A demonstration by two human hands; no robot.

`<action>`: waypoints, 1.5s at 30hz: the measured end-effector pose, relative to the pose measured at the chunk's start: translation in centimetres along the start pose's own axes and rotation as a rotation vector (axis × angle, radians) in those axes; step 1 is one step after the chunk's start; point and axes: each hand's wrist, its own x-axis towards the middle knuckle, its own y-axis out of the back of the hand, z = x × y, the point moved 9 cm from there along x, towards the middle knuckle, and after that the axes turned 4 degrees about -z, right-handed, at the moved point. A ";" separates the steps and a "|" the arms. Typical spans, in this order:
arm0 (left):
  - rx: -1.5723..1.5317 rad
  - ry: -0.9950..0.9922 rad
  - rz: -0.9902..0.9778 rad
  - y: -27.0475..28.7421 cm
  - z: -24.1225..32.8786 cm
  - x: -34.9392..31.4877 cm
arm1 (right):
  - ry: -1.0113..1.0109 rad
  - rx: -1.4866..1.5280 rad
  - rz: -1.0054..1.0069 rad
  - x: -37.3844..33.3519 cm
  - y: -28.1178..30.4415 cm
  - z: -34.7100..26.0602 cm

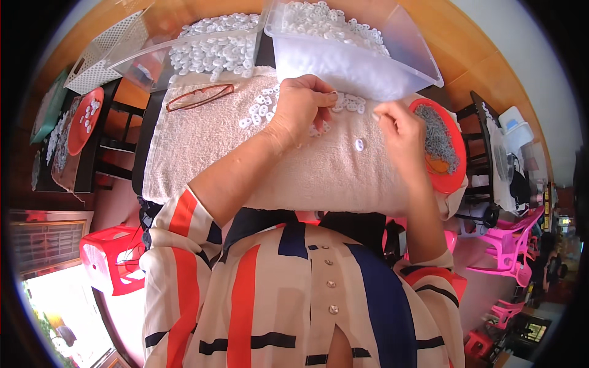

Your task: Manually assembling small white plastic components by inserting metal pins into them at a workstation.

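Pinching a small white plastic ring (334, 98) w/ curled fingers, left hand (300, 107) rests on the towel (202, 153) among loose rings. Right hand (399, 126) closed, fingertips nipped together; can't tell if holding anything. Red bowl (457, 181) just beside it.

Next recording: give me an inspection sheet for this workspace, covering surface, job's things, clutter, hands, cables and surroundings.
Surface: pale towel spread over the work area.
Job's things: small white rings scattered on the towel; one lone ring near the right hand; clear bins of rings at the far edge; red dish of grey metal bits at right.
Clutter: red-framed glasses on the towel; white basket at far left.
Hands: left hand bent over the rings, fingers pinched; right hand beside it, fingertips together; what they pinch is too small to tell.
Cables: nothing seen.
Surroundings: red stool at left, pink chairs at right.
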 end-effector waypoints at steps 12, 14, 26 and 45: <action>0.036 0.015 -0.068 -0.7 -0.3 -0.2 | 0.306 -0.168 -0.394 -2.1 -2.4 -2.6; 0.047 0.020 -0.079 -0.9 -0.5 -0.2 | 0.273 -0.164 -0.419 -2.2 -2.6 -2.4; 0.077 0.030 -0.097 -1.3 -0.4 -0.5 | 0.297 -0.142 -0.328 -3.5 -1.3 -2.9; 0.088 0.038 -0.105 -1.6 -0.6 -0.9 | 0.208 -0.190 -0.426 -3.1 -2.5 -3.0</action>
